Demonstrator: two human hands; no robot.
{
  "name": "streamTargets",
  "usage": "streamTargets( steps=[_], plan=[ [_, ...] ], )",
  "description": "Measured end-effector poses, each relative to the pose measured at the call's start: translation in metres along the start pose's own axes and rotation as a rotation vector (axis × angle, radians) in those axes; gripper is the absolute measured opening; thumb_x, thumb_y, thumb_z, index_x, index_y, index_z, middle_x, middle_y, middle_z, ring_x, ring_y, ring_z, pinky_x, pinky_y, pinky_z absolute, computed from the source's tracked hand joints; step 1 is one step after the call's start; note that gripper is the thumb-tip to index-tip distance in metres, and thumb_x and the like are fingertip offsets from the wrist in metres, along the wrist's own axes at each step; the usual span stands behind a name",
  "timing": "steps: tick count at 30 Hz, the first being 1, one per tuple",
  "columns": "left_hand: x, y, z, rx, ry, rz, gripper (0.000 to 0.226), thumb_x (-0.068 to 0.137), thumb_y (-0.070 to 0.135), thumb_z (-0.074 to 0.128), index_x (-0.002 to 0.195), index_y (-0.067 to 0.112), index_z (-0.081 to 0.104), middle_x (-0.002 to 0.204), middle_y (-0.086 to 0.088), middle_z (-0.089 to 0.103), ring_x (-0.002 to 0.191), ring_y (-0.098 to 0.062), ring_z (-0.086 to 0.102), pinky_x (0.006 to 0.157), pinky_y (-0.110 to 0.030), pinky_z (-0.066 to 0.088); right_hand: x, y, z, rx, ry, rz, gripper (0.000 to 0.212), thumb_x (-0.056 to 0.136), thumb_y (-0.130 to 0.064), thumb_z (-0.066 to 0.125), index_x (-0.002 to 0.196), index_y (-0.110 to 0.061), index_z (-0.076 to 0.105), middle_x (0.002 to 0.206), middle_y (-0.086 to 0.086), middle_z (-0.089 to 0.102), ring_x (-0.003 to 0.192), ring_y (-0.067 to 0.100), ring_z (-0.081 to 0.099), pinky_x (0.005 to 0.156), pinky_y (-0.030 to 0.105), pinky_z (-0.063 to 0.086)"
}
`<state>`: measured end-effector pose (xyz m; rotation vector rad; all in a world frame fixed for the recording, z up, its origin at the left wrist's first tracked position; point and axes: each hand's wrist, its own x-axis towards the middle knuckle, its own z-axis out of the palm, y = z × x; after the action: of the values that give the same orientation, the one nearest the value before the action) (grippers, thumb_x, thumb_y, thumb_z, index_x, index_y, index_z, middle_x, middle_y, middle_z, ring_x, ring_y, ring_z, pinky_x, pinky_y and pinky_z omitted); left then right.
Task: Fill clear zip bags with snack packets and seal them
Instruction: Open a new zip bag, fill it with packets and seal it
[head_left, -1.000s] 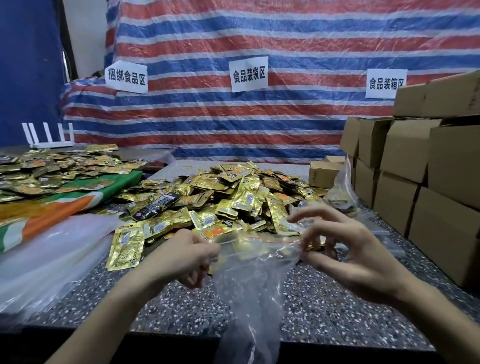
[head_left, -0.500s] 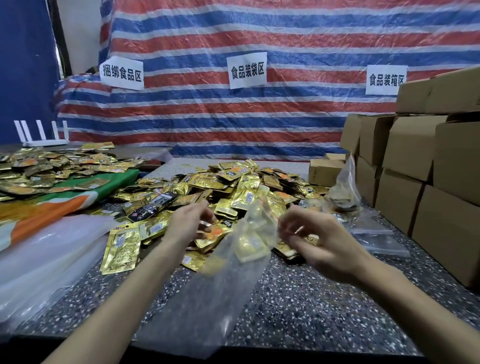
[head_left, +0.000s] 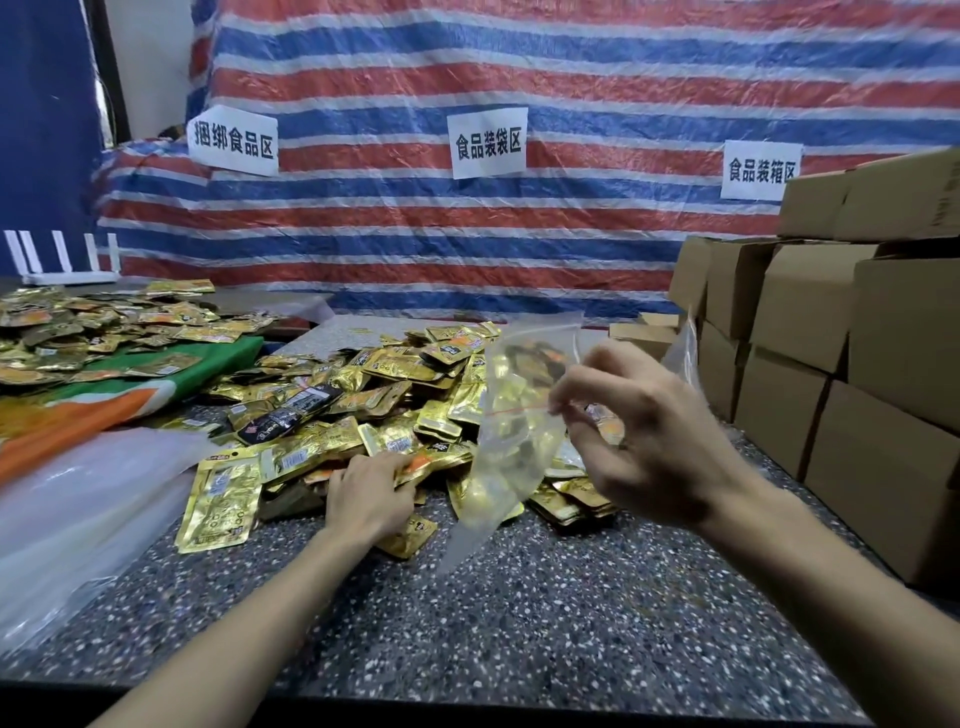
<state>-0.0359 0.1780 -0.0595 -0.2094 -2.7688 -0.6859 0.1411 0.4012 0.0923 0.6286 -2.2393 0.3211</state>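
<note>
Right hand: the right hand is raised in the right-centre of the frame. Its thumb and forefinger are closed in a pinch on the clear zip bag, and the other fingers are loosely bent.
Clear zip bag, place: it hangs just left of the right hand's fingertips, in the middle of the frame, above the near edge of the heap. Its lower end trails toward the table.
Clear zip bag, look: thin, transparent and crinkled, with a fine red line crossing it at the pinch. Gold shows through it; I cannot tell whether that lies inside or behind.
Left hand: the left hand lies palm down at lower centre-left, fingers bent over the heap's near edge. Whether it has hold of a packet cannot be told.
Snack packets: the snack packets are mostly gold foil with a few black ones, piled across the centre.
Second heap: a second heap sits at the upper left on a green and orange cloth.
Right edge: stacked cardboard boxes.
Behind: a red, white and blue striped tarp with paper signs.
</note>
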Motion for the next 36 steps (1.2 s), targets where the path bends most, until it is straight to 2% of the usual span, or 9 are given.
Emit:
streamTargets(
  steps=[2,4,6,10,14,24,30,33,36],
  plan=[
    [0.0,0.002,-0.007,-0.032,0.03,-0.011,0.033,0.096,0.033,0.055,0.128,0.033,0.061,0.103,0.004,0.071,0.105,-0.019,0.06,0.102,-0.046,0.035,-0.001,0.0,0.002,-0.019,-0.039,0.014,0.011,0.084,-0.017,0.059,0.087,-0.015,0.069,0.086,0.004,0.057,0.081,0.023,0.054,0.065,0.039,0.049],
    [-0.001,0.003,-0.013,-0.085,0.134,0.015,0.019,0.101,0.031,0.048,0.101,0.025,0.067,0.078,0.006,0.066,0.078,-0.017,0.061,0.086,-0.04,0.043,-0.003,0.002,0.003,-0.004,-0.06,0.049,0.007,0.085,-0.014,0.063,0.088,-0.017,0.069,0.087,0.003,0.056,0.082,0.021,0.054,0.067,0.041,0.049],
    [-0.002,0.005,-0.025,-0.181,0.197,0.005,0.031,0.106,0.028,0.042,0.081,0.016,0.057,0.07,0.003,0.058,0.061,-0.016,0.053,0.066,-0.035,0.048,-0.005,0.004,0.005,0.004,-0.084,0.078,0.007,0.086,-0.016,0.064,0.089,-0.019,0.069,0.089,0.001,0.055,0.084,0.02,0.053,0.069,0.043,0.05],
    [-0.007,0.022,-0.071,-0.479,0.258,0.031,0.026,0.106,0.021,0.042,0.084,0.013,0.053,0.083,-0.012,0.06,0.062,-0.02,0.052,0.055,-0.036,0.049,-0.006,0.003,0.009,-0.007,-0.131,0.097,0.008,0.087,-0.021,0.061,0.092,-0.024,0.067,0.092,-0.003,0.054,0.087,0.016,0.053,0.069,0.045,0.052],
    [-0.03,0.047,-0.137,-0.76,0.375,0.19,0.015,0.102,0.022,0.051,0.092,0.013,0.058,0.093,-0.017,0.061,0.08,-0.038,0.066,0.065,-0.053,0.06,-0.004,0.0,0.012,0.021,-0.125,0.09,0.007,0.089,-0.019,0.061,0.094,-0.02,0.065,0.093,-0.003,0.055,0.088,0.014,0.054,0.073,0.04,0.053],
    [-0.079,0.104,-0.219,-0.625,0.553,0.528,0.008,0.095,0.024,0.064,0.088,0.026,0.064,0.083,-0.001,0.066,0.071,-0.016,0.066,0.053,-0.031,0.059,0.0,-0.009,0.016,0.053,-0.146,0.094,0.004,0.089,-0.021,0.062,0.092,-0.02,0.066,0.097,-0.002,0.056,0.089,0.015,0.054,0.07,0.044,0.054],
    [-0.066,0.121,-0.206,-0.24,0.365,0.511,0.017,0.095,0.036,0.061,0.089,0.022,0.068,0.078,0.01,0.064,0.069,-0.008,0.061,0.063,-0.039,0.058,0.001,-0.02,0.009,0.123,-0.001,-0.021,0.005,0.086,-0.01,0.071,0.091,-0.008,0.072,0.093,0.004,0.061,0.086,0.016,0.056,0.07,0.033,0.05],
    [-0.056,0.129,-0.187,-0.3,0.194,0.454,0.02,0.098,0.035,0.058,0.089,0.018,0.066,0.08,0.004,0.066,0.075,-0.015,0.063,0.067,-0.038,0.057,0.003,-0.025,0.007,0.144,0.054,-0.041,0.006,0.086,-0.009,0.072,0.092,-0.007,0.072,0.093,0.005,0.062,0.087,0.019,0.059,0.073,0.034,0.05],
    [-0.048,0.137,-0.17,-0.398,0.111,0.405,0.018,0.096,0.031,0.064,0.088,0.015,0.067,0.079,-0.001,0.067,0.069,-0.014,0.063,0.052,-0.021,0.05,0.008,-0.026,0.007,0.168,0.076,-0.022,0.005,0.086,-0.009,0.072,0.09,-0.007,0.073,0.09,0.006,0.062,0.084,0.02,0.06,0.074,0.034,0.05]
  ],
)
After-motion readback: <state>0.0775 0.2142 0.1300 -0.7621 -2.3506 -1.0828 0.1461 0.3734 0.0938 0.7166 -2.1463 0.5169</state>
